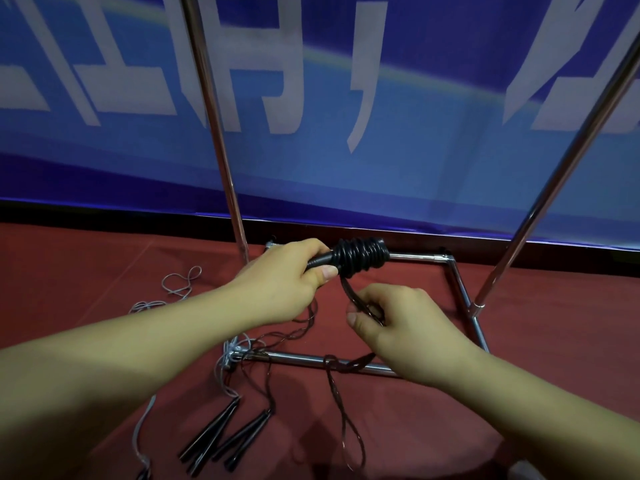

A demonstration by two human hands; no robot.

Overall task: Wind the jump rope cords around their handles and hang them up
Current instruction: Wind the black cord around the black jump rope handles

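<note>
While the left hand [287, 282] grips the bare end of a black handle pair [320, 263] at centre frame, I can see a thick coil [362, 256] of dark cord already wound around the rest of it, so this rope looks most of the way wrapped. My right hand [391, 323], just below and right of the coil, has its fingers [355, 318] curled, pinching the loose cord [349, 292] that drops from the coil; the tail runs under that hand, across the lower rack bar [298, 358], and ends in a long loop [349, 438] at lower centre. I judge that several turns remain before this one is finished, and nothing in view has been hung yet. Left of centre at the bottom lie more black handles [225, 434]: I count roughly two pairs, though they overlap and blur, so I cannot be sure of the number. A grey cord [180, 282] loops at mid left and runs down the left edge, and a thinner dark cord [263, 341] trails toward the handles, so I reckon two more ropes wait to be wound. The rack shows two upright poles [221, 150], one left of centre and one slanting at right, on a square base standing on the red tabletop [86, 271]. A blue banner [415, 150] fills the upper frame.
</note>
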